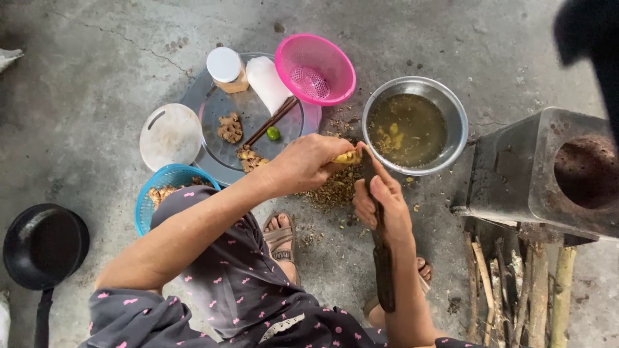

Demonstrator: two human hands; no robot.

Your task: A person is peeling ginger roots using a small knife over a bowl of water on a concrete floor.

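Note:
My left hand (pixel 303 164) grips a small yellow piece of ginger (pixel 348 156) over the concrete floor. My right hand (pixel 382 203) holds a long dark knife (pixel 380 254), with its blade resting against the ginger and its handle end pointing back toward me. A pile of brown peelings (pixel 332 191) lies on the floor right under both hands. Just beyond them stands a steel bowl (pixel 451 103) of murky water with peeled pieces in it.
A round metal tray (pixel 213 106) carries ginger pieces (pixel 230 127), chopsticks, a small lime, a jar and a white packet. Around it lie a pink colander (pixel 314 67), white lid (pixel 171 136), blue basket (pixel 164 180) and black pan (pixel 44 245). A metal stove (pixel 548 174) with firewood stands right.

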